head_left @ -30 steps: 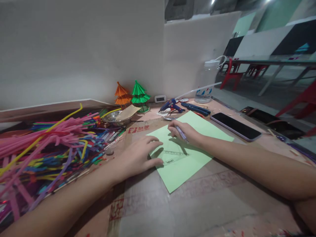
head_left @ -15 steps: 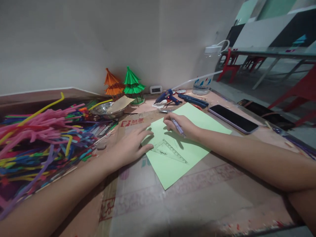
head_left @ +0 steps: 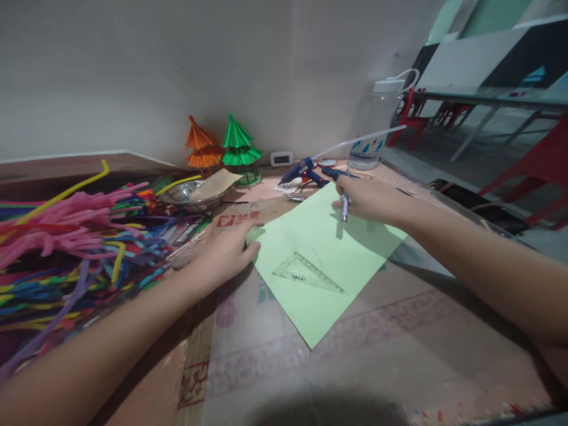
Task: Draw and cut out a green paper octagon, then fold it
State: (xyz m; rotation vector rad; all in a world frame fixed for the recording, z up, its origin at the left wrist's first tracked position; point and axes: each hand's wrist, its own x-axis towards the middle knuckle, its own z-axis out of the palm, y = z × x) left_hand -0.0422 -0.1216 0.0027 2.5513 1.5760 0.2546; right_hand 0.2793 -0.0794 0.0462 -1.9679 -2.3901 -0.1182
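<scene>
A light green sheet of paper [head_left: 306,319] lies turned cornerwise on the table. On it rests a clear triangular set square [head_left: 319,277], with thin pencil-like lines close by. My left hand [head_left: 231,251] is at the sheet's left corner, thumb and fingers apart, fingertips touching the edge. Over the upper right part of the paper, my right hand [head_left: 370,198] is closed around a pale purple pen [head_left: 345,209], which points downward. The right hand and forearm hide the phone and most of the dark blue tool [head_left: 335,173] behind them.
Colourful pipe cleaners [head_left: 75,225] heap at the left beside a metal bowl [head_left: 190,195]. Orange [head_left: 202,145] and green [head_left: 239,145] paper trees stand at the back. A blue glue gun [head_left: 299,171], a small digital clock [head_left: 281,158] and a water bottle [head_left: 370,124] line the wall.
My right hand has moved right with the pen, now covering the phone. The paper and set square have shifted slightly right and toward me. My left hand has slid slightly left.
</scene>
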